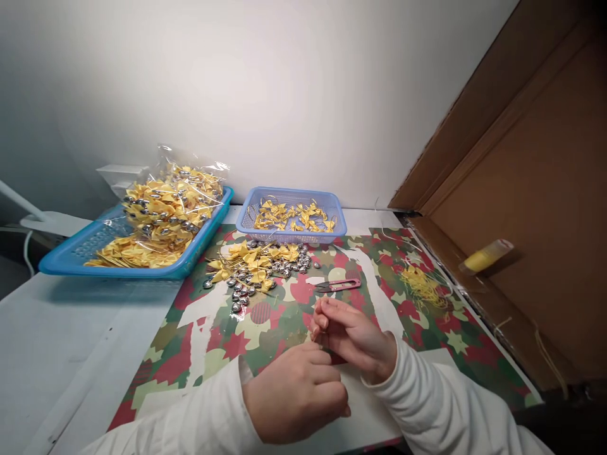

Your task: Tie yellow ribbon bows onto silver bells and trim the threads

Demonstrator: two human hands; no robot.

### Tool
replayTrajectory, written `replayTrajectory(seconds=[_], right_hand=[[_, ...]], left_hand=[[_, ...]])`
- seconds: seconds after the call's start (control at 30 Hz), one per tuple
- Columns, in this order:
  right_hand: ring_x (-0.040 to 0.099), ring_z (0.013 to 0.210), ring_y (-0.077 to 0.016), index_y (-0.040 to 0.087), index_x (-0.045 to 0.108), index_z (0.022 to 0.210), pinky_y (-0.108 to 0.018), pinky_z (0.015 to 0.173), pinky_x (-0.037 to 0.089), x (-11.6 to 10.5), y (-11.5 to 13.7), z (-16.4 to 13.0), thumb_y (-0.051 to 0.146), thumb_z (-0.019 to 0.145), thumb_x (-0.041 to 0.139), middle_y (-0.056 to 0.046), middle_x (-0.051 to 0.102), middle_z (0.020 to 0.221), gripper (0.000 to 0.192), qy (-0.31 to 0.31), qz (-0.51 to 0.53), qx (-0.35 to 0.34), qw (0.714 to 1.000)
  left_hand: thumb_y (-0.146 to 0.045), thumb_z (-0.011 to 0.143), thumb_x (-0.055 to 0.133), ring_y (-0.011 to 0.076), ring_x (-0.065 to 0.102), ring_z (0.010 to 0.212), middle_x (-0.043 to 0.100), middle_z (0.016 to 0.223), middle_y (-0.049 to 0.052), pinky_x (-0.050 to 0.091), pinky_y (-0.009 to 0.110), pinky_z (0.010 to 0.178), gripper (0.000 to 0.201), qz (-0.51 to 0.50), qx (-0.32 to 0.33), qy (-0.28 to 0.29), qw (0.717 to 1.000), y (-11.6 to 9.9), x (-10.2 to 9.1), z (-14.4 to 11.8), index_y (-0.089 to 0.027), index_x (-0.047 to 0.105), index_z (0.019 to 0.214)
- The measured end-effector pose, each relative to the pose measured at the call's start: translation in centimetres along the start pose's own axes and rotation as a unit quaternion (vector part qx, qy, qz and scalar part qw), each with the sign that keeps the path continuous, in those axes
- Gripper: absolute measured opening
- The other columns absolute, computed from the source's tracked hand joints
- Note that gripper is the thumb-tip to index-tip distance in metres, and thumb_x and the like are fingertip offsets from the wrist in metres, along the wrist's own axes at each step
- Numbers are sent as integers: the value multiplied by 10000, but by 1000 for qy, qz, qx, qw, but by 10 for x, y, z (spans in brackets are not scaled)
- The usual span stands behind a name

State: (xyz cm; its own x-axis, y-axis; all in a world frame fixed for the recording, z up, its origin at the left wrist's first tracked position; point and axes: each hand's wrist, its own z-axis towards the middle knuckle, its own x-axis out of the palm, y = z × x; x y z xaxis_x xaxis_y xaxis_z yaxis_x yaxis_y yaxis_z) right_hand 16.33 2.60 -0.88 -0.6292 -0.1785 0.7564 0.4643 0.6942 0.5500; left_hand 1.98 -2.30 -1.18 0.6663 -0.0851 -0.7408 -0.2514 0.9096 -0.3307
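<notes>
My left hand (298, 395) is curled closed over the near part of the table, knuckles up, hiding whatever its fingers grip. Just beyond and to its right, my right hand (355, 333) has thumb and index finger pinched together. What it pinches is too fine to make out. Pink-handled thread snips (338, 285) lie just past the right fingertips. Farther left is a loose pile of yellow ribbon bows (253, 256), with shiny silver beads (240, 292) scattered around them.
A blue basket (66, 260) at left holds yellow ribbon pieces and a filled clear bag (173, 196). A smaller blue basket (291, 237) at the back contains bows with cords. Yellow thread scraps (424, 287) lie right, by a cardboard wall (531, 189) bearing a yellow-filled tube (487, 256).
</notes>
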Motion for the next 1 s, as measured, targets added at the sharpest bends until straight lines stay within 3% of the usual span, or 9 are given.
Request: replayTrajectory(seconds=[0.13, 0.23, 0.3, 0.37, 0.47, 0.6, 0.7, 0.83, 1.0], right_hand=[[508, 591, -51, 154, 643, 766, -192, 666, 448, -2, 3, 3, 328, 659, 856, 53, 551, 598, 296, -30, -28, -61, 997], [521, 588, -60, 175, 652, 806, -185, 622, 434, -7, 6, 7, 373, 646, 855, 56, 555, 589, 326, -55, -54, -113, 991], [519, 586, -58, 182, 651, 828, -186, 628, 438, -9, 9, 9, 382, 641, 855, 61, 557, 592, 341, -73, -70, -142, 985], [525, 593, -58, 184, 646, 838, -188, 637, 444, -11, 12, 9, 386, 639, 852, 60, 567, 605, 351, -85, -82, -156, 981], [531, 600, -64, 183, 637, 846, -192, 626, 443, -12, 11, 9, 395, 639, 846, 55, 575, 612, 362, -87, -96, -151, 980], [520, 591, -64, 172, 633, 827, -199, 615, 443, -11, 9, 10, 387, 636, 842, 51, 574, 616, 355, -79, -109, -136, 982], [509, 578, -60, 168, 630, 811, -199, 608, 446, -11, 9, 10, 383, 633, 841, 53, 569, 612, 350, -81, -108, -128, 983], [515, 579, -64, 162, 632, 810, -201, 606, 452, -11, 10, 9, 385, 622, 846, 51, 569, 602, 362, -78, -106, -120, 984], [519, 584, -65, 166, 639, 806, -200, 609, 453, -10, 10, 9, 383, 620, 843, 52, 576, 593, 351, -76, -106, -118, 984]], left_hand=[[-250, 970, 411, 149, 495, 620, 612, 635, -9, 364, 302, 643, 248, -3, -10, 1, 1000, 2, -4, 0, -202, 545, 766], [-319, 910, 482, 211, 584, 849, 684, 922, 66, 389, 355, 780, 198, 69, -101, -70, 990, 16, -19, -1, -201, 609, 1006], [-188, 906, 482, 212, 595, 888, 682, 914, 59, 399, 355, 823, 157, 187, -225, -209, 933, 34, -34, -6, -203, 618, 983], [-207, 879, 526, 240, 601, 879, 678, 885, 70, 418, 364, 791, 121, 296, -316, -269, 861, 55, -50, -13, -191, 642, 911], [-315, 825, 590, 267, 599, 790, 665, 797, 62, 411, 362, 681, 144, 360, -428, -197, 805, 79, -66, -25, -190, 648, 783], [-292, 839, 545, 252, 592, 829, 647, 842, 65, 429, 355, 718, 172, 327, -387, -66, 860, 88, -69, -31, -203, 690, 815], [-254, 840, 509, 261, 582, 839, 643, 886, 80, 435, 358, 702, 222, 330, -383, 6, 863, 87, -66, -31, -218, 720, 897], [-238, 847, 488, 268, 571, 829, 637, 903, 93, 441, 368, 698, 266, 340, -390, 44, 855, 87, -67, -32, -220, 717, 980], [-291, 855, 503, 271, 564, 839, 629, 920, 99, 429, 365, 680, 205, 343, -396, 47, 850, 86, -68, -31, -210, 692, 853]])
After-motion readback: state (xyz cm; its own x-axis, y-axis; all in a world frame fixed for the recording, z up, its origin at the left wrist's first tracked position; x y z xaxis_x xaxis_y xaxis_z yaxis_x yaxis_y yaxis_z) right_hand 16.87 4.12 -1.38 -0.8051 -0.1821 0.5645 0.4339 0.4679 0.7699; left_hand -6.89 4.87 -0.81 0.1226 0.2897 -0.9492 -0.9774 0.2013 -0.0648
